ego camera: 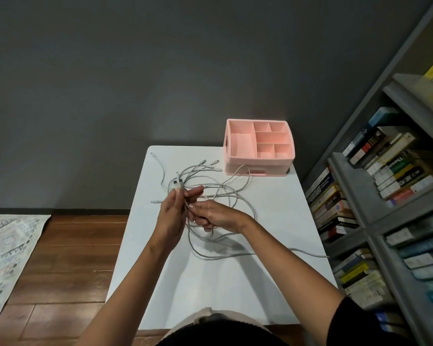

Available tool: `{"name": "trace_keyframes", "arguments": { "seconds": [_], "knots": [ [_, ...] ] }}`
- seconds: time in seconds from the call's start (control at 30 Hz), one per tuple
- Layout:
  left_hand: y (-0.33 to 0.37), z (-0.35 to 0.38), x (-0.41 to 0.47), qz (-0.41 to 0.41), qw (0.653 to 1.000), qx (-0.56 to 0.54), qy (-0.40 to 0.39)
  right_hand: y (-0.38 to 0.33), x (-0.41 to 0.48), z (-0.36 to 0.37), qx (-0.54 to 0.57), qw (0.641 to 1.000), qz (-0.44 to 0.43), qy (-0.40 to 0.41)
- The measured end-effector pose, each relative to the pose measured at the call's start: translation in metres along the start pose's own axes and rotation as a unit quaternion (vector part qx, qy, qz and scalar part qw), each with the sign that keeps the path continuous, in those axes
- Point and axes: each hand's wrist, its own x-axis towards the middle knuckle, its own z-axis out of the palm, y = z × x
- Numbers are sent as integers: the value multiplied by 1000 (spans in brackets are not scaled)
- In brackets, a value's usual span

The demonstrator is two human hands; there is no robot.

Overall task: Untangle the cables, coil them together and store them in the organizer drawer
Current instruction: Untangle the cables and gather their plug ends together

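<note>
Rug, pale and patterned (8, 248), is seen at 9 o'clock on brown wooden plank floor (68, 265). White rectangular table (210, 300) is set against a dark grey wall.

Left hand (171, 216) is raised over the table centre, fingers curled round a bunch of white plug ends (177, 183) pointing toward 12 o'clock.

White tangled charging cables (220, 195) are spread on the table between and around both hands. Loose connectors are fanned toward 1 o'clock and one strand is trailed off the table edge at 4 o'clock.

Right hand (218, 217) is held just beside the left, touching it, fingers curled and strands gripped under them; exact strand count cannot be told.

Pink plastic desk organizer with open top compartments (259, 148) is placed at 1 o'clock on the far right table corner. Its front drawer (256, 172) is closed, and one cable loop is laid against it.

Grey bookshelf packed with books (385, 196) is seen at 3 o'clock.
</note>
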Motion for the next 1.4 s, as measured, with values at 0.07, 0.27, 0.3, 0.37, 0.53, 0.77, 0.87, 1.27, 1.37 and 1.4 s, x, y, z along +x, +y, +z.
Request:
{"name": "trace_keyframes", "arguments": {
  "seconds": [0.07,0.27,0.3,0.37,0.53,0.77,0.87,1.27,1.37,1.4],
  "knots": [
    [1,-2,5,20,999,-35,15,0,1,1,-22,1000,13,-1],
    [-4,-4,16,17,986,-121,110,-12,13,4,-16,997,68,-30],
    [-3,-5,17,16,984,-124,129,-13,13,4,-1,996,77,-53],
    [1,-13,23,9,975,-140,172,-10,12,0,10,990,103,-99],
    [3,-53,31,-11,946,-170,276,23,-3,-15,12,971,179,-157],
    [-12,-57,29,-11,934,-110,340,51,-21,-39,0,953,247,-175],
    [-15,-57,28,-19,930,-96,354,62,-29,-48,-21,947,271,-170],
    [-9,-73,24,24,923,-31,383,102,-65,-91,-64,917,357,-164],
    [-7,-82,22,31,921,-19,387,113,-74,-92,-67,911,379,-147],
    [-10,-81,20,33,925,-1,379,113,-74,-89,-106,907,383,-139]
  ]
}}
